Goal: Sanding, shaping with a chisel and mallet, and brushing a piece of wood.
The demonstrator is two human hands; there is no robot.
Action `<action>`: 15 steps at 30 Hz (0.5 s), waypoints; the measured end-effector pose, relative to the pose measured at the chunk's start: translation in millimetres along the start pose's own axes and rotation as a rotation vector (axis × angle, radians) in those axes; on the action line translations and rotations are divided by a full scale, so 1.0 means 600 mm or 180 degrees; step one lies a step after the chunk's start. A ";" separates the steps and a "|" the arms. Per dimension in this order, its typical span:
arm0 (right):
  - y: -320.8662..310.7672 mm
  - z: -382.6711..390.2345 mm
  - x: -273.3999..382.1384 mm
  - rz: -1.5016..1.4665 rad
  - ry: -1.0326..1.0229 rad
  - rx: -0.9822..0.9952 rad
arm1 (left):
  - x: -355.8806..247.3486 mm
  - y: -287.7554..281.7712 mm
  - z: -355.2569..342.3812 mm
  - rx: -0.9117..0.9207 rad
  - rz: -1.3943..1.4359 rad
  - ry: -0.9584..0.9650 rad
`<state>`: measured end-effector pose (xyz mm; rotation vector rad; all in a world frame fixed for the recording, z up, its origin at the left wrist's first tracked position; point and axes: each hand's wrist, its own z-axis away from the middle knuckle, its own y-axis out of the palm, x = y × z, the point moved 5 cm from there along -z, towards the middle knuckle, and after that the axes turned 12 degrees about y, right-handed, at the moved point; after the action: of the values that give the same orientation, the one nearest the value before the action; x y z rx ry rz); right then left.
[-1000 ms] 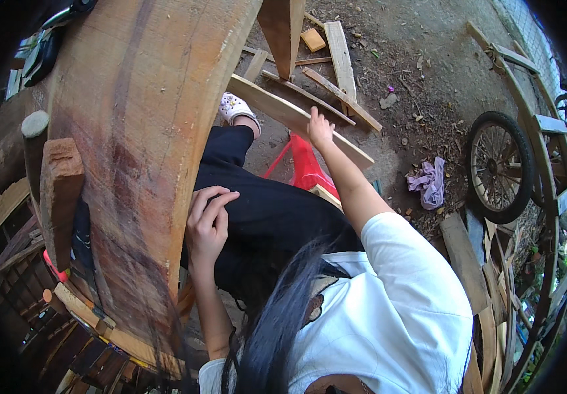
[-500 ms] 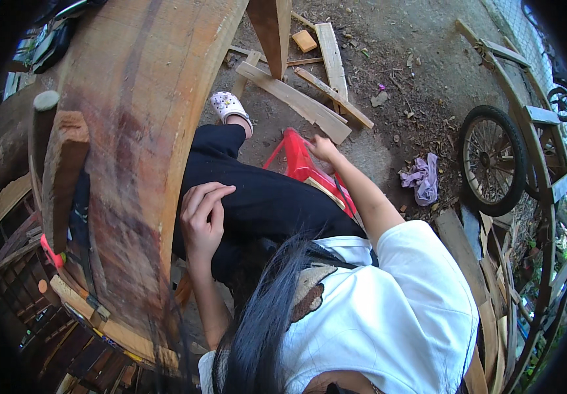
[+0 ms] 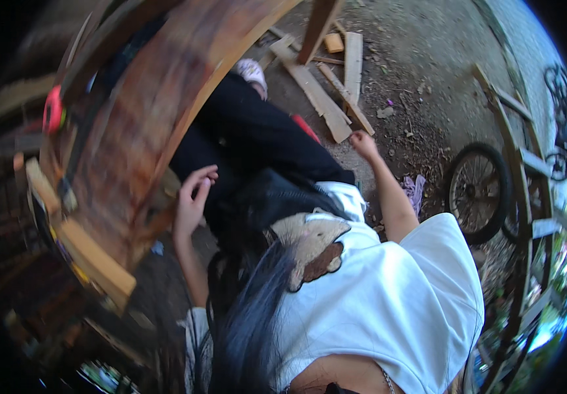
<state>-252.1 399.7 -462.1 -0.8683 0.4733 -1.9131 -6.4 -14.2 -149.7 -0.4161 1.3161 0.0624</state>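
Observation:
My left hand hangs above my dark trousers beside the curved edge of a thick wooden slab. Its fingers are bent and apart from the thumb, and nothing is in them. Out to the right, my right hand is curled closed over the ground near the end of a pale board; no object shows in it. A strip of a red plastic thing shows past my thigh, most of it hidden. My foot in a white clog rests beyond the slab's edge.
More wood pieces and an orange-brown block lie on the dirt ahead. A purple cloth, a spoked wheel and a wooden frame are at right. Stacked wood blocks and a pink-red object are at left.
My right hand has come away from the red plastic thing, which my leg now mostly covers. My view has turned and my body has shifted; the slab sits differently in sight.

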 end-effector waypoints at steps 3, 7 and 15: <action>-0.053 -0.008 0.087 -0.0691 -0.0286 0.0180 | 0.087 -0.041 0.090 -0.0747 -0.0193 -0.0265; -0.115 0.031 0.242 -0.1211 -0.1216 -0.0051 | 0.214 -0.047 0.196 -0.1187 -0.2407 -0.1428; -0.214 0.243 0.506 -0.1638 -0.2622 -0.0014 | 0.543 0.040 0.334 -0.1003 -0.0160 -0.2006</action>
<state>-312.8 198.9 -168.9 -1.7835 -0.2725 -1.7716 257.4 12.9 -426.6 -0.6353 0.6716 0.3351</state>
